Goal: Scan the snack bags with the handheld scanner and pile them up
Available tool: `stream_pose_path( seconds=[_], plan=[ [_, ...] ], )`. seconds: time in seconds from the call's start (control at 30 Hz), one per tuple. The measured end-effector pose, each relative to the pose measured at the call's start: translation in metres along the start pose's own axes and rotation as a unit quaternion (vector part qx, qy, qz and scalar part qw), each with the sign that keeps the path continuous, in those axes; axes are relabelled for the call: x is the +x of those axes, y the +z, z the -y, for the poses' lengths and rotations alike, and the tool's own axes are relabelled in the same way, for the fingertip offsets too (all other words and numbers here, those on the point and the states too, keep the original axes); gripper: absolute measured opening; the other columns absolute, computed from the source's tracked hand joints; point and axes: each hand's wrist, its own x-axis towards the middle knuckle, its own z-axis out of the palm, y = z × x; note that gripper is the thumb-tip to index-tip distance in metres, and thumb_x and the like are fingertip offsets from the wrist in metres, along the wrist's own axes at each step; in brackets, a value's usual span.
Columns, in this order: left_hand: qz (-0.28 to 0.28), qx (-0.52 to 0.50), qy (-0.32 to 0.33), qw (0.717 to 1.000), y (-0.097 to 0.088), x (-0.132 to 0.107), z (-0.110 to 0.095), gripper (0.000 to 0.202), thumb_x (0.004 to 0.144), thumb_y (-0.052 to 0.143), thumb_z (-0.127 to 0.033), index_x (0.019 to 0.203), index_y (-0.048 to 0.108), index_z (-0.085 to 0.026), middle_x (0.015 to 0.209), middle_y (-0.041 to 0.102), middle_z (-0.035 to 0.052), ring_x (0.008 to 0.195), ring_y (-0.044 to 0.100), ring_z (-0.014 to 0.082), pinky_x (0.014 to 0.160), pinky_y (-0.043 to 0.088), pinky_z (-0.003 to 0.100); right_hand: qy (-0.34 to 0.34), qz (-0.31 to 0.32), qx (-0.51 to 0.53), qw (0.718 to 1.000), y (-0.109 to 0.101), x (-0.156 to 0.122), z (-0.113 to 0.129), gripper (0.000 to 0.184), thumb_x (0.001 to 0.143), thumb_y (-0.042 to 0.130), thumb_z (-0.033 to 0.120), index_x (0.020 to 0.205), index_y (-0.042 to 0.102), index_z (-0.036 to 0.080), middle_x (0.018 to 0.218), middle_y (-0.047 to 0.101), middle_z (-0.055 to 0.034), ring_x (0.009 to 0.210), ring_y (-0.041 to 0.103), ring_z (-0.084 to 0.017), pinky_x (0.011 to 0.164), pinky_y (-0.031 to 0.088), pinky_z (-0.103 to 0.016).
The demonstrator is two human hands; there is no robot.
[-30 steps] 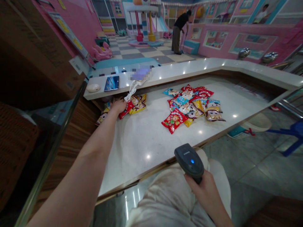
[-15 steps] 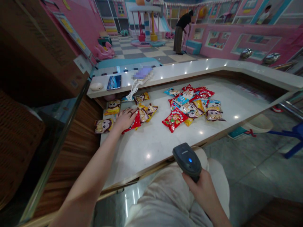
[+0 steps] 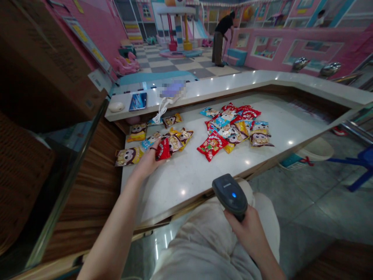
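Observation:
My left hand [image 3: 150, 161] is closed on the near edge of a red snack packet [image 3: 163, 150], at the left pile on the white counter [image 3: 180, 175]. Around it lie a blue packet [image 3: 150, 140], a yellow and brown packet [image 3: 128, 156] and several others of that sort. Low over my lap, my right hand [image 3: 247, 225] grips the handle of a dark barcode scanner [image 3: 230, 194] with a blue light on top. Another pile of packets lies right of centre, with a red packet [image 3: 212, 145] at its front.
On the raised ledge [image 3: 221, 83] are a phone [image 3: 138, 101], a white rounded object [image 3: 116, 107] and a white cable [image 3: 162, 109]. A cardboard box [image 3: 49, 66] stands at left. A bucket [image 3: 309, 153] and blue stool [image 3: 363, 163] are at right. A person [image 3: 222, 39] stands beyond.
My left hand has gone from lying spread over the packets to gripping the red packet, drawn slightly nearer. The blue packet beneath is now uncovered. The scanner stays almost in place.

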Motion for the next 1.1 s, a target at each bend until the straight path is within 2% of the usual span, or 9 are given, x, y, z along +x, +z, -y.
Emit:
stream_pose_path(
  seconds=[0.13, 0.2, 0.3, 0.4, 0.57, 0.67, 0.8, 1.0, 1.1],
  plan=[
    [-0.049, -0.120, -0.029, 0.991, 0.000, -0.009, -0.008, 0.073, 0.068, 0.082, -0.042, 0.133, 0.054, -0.023, 0.141, 0.056, 0.0133, 0.136, 0.048, 0.0337, 0.118, 0.031, 0.051, 0.002, -0.004, 0.002, 1.000, -0.001, -0.002, 0.002, 0.018, 0.080, 0.061, 0.029, 0.084, 0.073, 0.015, 0.064, 0.071, -0.0045, 0.063, 0.066, -0.023, 0.058, 0.052, -0.028],
    [-0.088, -0.230, -0.033, 0.969, 0.002, -0.009, -0.021, 0.070, 0.068, 0.083, -0.038, 0.130, 0.053, -0.025, 0.138, 0.058, 0.0108, 0.130, 0.054, 0.0298, 0.116, 0.036, 0.048, 0.004, -0.008, 0.003, 1.000, 0.000, -0.002, 0.002, 0.017, 0.080, 0.061, 0.028, 0.082, 0.072, 0.015, 0.066, 0.071, -0.0042, 0.064, 0.066, -0.023, 0.059, 0.051, -0.028],
    [-0.139, -0.407, -0.069, 0.900, 0.009, -0.008, -0.044, 0.062, 0.071, 0.082, -0.039, 0.124, 0.055, -0.025, 0.127, 0.066, 0.0079, 0.119, 0.063, 0.0269, 0.110, 0.045, 0.047, 0.008, -0.013, 0.005, 1.000, 0.001, -0.002, 0.003, 0.016, 0.080, 0.062, 0.028, 0.080, 0.071, 0.015, 0.066, 0.071, -0.0036, 0.064, 0.065, -0.022, 0.059, 0.051, -0.027],
    [-0.149, -0.541, -0.125, 0.818, 0.023, -0.006, -0.065, 0.045, 0.075, 0.079, -0.043, 0.113, 0.062, -0.024, 0.117, 0.072, 0.0065, 0.115, 0.066, 0.0278, 0.105, 0.050, 0.046, 0.010, -0.015, 0.007, 1.000, 0.001, -0.002, 0.005, 0.015, 0.080, 0.062, 0.028, 0.078, 0.070, 0.016, 0.067, 0.071, -0.0030, 0.065, 0.066, -0.022, 0.060, 0.050, -0.027],
    [-0.063, -0.674, -0.272, 0.684, 0.064, 0.002, -0.097, 0.032, 0.091, 0.062, -0.047, 0.109, 0.067, -0.020, 0.102, 0.076, 0.0058, 0.101, 0.072, 0.0251, 0.096, 0.057, 0.043, 0.010, -0.013, 0.016, 1.000, 0.005, -0.001, 0.009, 0.012, 0.079, 0.061, 0.024, 0.080, 0.070, 0.016, 0.071, 0.073, -0.0028, 0.067, 0.067, -0.022, 0.062, 0.051, -0.026],
    [0.009, -0.711, -0.312, 0.630, 0.089, 0.006, -0.108, 0.037, 0.096, 0.054, -0.045, 0.116, 0.066, -0.016, 0.104, 0.076, 0.0075, 0.094, 0.074, 0.0222, 0.093, 0.058, 0.040, 0.003, 0.002, 0.029, 1.000, 0.011, 0.000, 0.011, 0.010, 0.077, 0.061, 0.021, 0.080, 0.069, 0.016, 0.072, 0.073, -0.0026, 0.067, 0.066, -0.021, 0.063, 0.050, -0.025],
    [0.065, -0.732, -0.312, 0.603, 0.106, 0.006, -0.108, 0.042, 0.098, 0.050, -0.044, 0.123, 0.063, -0.013, 0.109, 0.076, 0.0100, 0.093, 0.074, 0.0217, 0.091, 0.059, 0.040, -0.010, 0.021, 0.042, 0.999, 0.020, 0.002, 0.014, 0.009, 0.075, 0.061, 0.019, 0.080, 0.069, 0.016, 0.073, 0.073, -0.0026, 0.067, 0.066, -0.020, 0.063, 0.049, -0.025],
    [0.091, -0.748, -0.290, 0.589, 0.108, 0.005, -0.103, 0.047, 0.099, 0.048, -0.045, 0.131, 0.059, -0.013, 0.111, 0.075, 0.0117, 0.096, 0.074, 0.0235, 0.097, 0.055, 0.043, -0.017, 0.034, 0.044, 0.998, 0.027, 0.004, 0.018, 0.007, 0.075, 0.060, 0.018, 0.076, 0.067, 0.017, 0.070, 0.071, -0.0019, 0.064, 0.064, -0.019, 0.060, 0.046, -0.024],
    [0.141, -0.759, -0.295, 0.563, 0.109, 0.005, -0.101, 0.056, 0.099, 0.041, -0.052, 0.134, 0.057, -0.011, 0.115, 0.073, 0.0162, 0.103, 0.072, 0.0278, 0.098, 0.053, 0.049, -0.019, 0.040, 0.042, 0.998, 0.027, 0.005, 0.019, 0.007, 0.076, 0.061, 0.019, 0.077, 0.068, 0.017, 0.071, 0.071, -0.0023, 0.065, 0.063, -0.019, 0.060, 0.046, -0.024]
  ],
)
